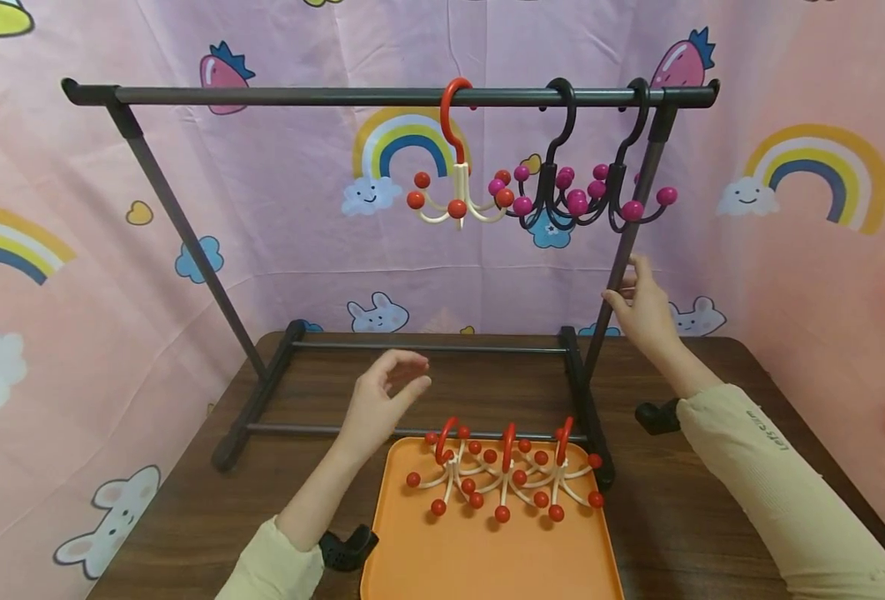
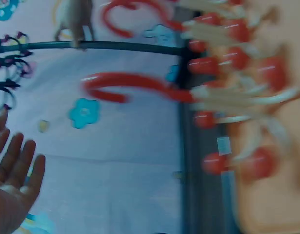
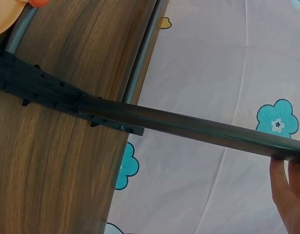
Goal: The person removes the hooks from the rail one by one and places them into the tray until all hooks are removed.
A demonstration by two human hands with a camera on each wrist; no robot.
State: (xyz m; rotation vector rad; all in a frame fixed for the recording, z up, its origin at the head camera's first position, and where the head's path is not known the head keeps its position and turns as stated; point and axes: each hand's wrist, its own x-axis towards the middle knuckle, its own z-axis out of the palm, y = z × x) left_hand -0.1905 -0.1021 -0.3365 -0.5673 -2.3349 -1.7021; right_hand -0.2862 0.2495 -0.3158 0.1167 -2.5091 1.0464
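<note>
Pastel curtain [image 1: 300, 192] backs the rack [image 1: 277, 97] — left hand [image 1: 381, 400] relaxed near hangers [image 1: 452, 468], right hand [image 1: 647, 317] gripping a post [image 1: 627, 250]

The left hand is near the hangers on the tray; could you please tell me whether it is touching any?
Apart: the head view shows bare tabletop between the left hand and the nearest hanger.

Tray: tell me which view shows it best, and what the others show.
The head view: most of the tray appears sharply, its near edge cut off, three hangers at its far end. The left wrist view shows a blurred part, partly behind hangers; the right wrist view, just a corner at top left.
</note>
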